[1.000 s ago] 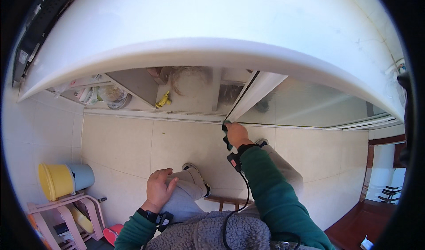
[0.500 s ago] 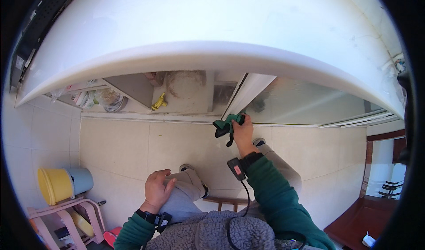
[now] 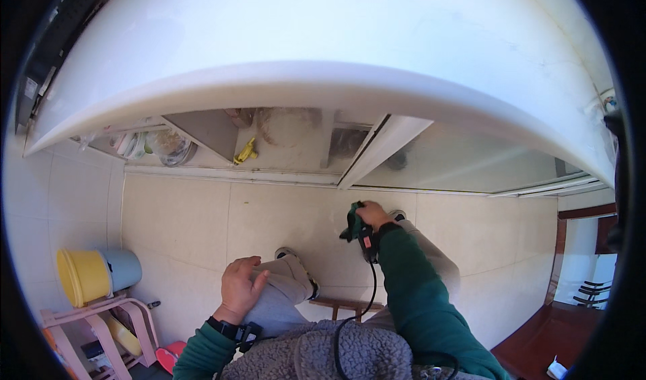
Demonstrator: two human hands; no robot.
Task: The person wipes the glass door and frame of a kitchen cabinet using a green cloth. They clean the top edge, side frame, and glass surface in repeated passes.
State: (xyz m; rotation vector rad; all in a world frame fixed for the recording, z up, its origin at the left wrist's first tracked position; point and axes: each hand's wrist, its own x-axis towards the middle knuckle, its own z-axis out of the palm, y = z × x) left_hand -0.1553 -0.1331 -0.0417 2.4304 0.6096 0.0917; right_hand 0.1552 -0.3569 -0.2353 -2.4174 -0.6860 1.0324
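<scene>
Cloth [image 3: 352,224] was dark green with darker patches, limp and crumpled. It hung bunched in the right hand [image 3: 373,214], apart from the white door frame [image 3: 385,151], on its near side.

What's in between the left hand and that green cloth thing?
In the head view, from the left hand towards the green cloth, you see the greyish left trouser leg, the shoe edge, then pale floor tiles.

At 4 o'clock, the right hand [image 3: 374,214] grips a green-and-black cloth [image 3: 352,222]; at 7, the left hand [image 3: 241,289] rests on a leg [image 3: 274,306]; a white counter [image 3: 323,23] spans 12.
</scene>
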